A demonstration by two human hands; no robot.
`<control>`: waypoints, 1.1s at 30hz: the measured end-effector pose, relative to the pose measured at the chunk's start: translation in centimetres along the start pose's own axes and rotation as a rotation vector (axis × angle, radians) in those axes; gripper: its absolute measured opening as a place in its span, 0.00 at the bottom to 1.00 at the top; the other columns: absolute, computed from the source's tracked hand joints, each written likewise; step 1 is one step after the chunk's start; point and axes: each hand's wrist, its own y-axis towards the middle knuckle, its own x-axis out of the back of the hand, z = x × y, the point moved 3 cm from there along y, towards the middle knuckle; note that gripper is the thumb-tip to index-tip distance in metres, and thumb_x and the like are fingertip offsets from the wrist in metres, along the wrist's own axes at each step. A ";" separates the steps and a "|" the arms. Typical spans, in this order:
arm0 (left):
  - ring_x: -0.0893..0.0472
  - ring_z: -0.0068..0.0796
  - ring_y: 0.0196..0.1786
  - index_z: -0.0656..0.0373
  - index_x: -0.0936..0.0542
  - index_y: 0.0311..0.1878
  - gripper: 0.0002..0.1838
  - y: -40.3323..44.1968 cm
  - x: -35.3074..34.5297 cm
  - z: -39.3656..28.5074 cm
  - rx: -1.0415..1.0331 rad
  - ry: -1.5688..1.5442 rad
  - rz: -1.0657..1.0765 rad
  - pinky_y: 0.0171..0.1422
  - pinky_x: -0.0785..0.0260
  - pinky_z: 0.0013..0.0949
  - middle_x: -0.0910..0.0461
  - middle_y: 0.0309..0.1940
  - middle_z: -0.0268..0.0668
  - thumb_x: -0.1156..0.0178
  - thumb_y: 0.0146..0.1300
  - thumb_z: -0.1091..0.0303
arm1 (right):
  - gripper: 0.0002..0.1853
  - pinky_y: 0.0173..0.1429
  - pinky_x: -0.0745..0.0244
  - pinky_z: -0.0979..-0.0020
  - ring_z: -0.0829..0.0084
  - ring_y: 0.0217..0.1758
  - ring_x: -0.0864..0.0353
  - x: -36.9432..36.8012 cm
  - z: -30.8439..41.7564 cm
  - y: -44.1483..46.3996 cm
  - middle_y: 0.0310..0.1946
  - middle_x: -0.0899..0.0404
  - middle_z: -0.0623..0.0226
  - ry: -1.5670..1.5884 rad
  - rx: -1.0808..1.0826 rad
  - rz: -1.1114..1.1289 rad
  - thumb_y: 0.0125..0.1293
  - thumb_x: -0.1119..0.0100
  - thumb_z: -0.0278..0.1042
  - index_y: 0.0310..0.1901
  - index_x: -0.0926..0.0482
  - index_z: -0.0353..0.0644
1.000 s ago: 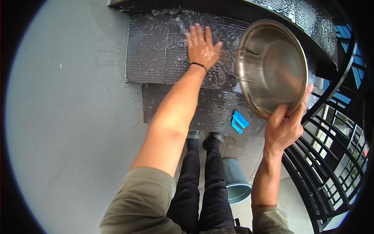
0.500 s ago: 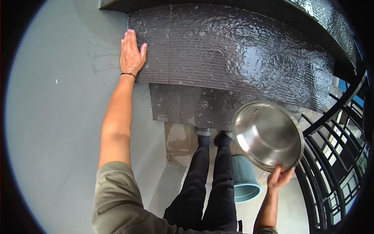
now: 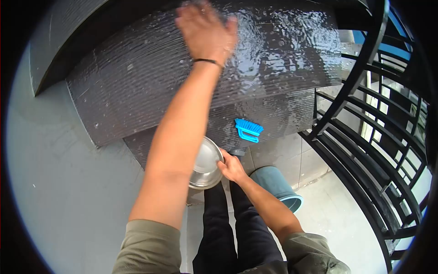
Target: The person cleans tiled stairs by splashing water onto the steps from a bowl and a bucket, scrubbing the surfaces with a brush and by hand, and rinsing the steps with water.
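Note:
My left hand (image 3: 208,33) is over the upper part of a wet, dark ribbed step (image 3: 150,77), its fingers spread and blurred, holding nothing. Lower down, my right hand (image 3: 232,167) grips the rim of a metal basin (image 3: 207,166). My left forearm hides the basin's left side. On the lower step (image 3: 283,112) lies a blue brush (image 3: 248,129), bristles up, just above my right hand. Water shines on the upper step to the right of my left hand.
A teal bucket (image 3: 276,185) lies on its side on the floor right of my legs. Black curved railings (image 3: 365,169) run down the right side. A grey wall (image 3: 77,182) is at the left, and another step edge crosses the top left.
The view has turned. My left hand has left the wall side of the step and is farther right over it. My right hand has brought the basin left, in front of my legs.

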 end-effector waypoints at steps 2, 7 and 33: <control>0.48 0.58 0.80 0.55 0.37 0.76 0.37 -1.7 -0.7 -10.0 -0.255 -0.183 0.042 0.82 0.60 0.58 0.43 0.77 0.55 0.60 0.74 0.39 | 0.30 0.54 0.22 0.50 0.43 0.49 0.17 -1.5 -2.8 2.8 0.44 0.17 0.42 0.119 0.039 -0.019 0.66 0.45 0.38 0.71 0.33 0.53; 0.32 0.33 0.74 0.49 0.28 0.71 0.28 -8.7 -0.3 -21.8 -0.749 -0.881 0.340 0.81 0.52 0.45 0.27 0.70 0.35 0.47 0.72 0.48 | 0.28 0.56 0.22 0.51 0.45 0.53 0.17 -7.5 -11.3 7.5 0.50 0.17 0.49 0.227 0.204 -0.162 0.68 0.45 0.44 0.69 0.31 0.51; 0.49 0.48 0.82 0.61 0.37 0.75 0.35 -9.3 2.7 -7.8 -0.051 -0.104 0.266 0.83 0.58 0.54 0.46 0.79 0.48 0.52 0.72 0.48 | 0.39 0.82 0.59 0.46 0.52 0.83 0.52 25.0 14.2 10.3 0.80 0.48 0.57 -1.016 0.537 -0.706 0.68 0.46 0.56 0.77 0.41 0.50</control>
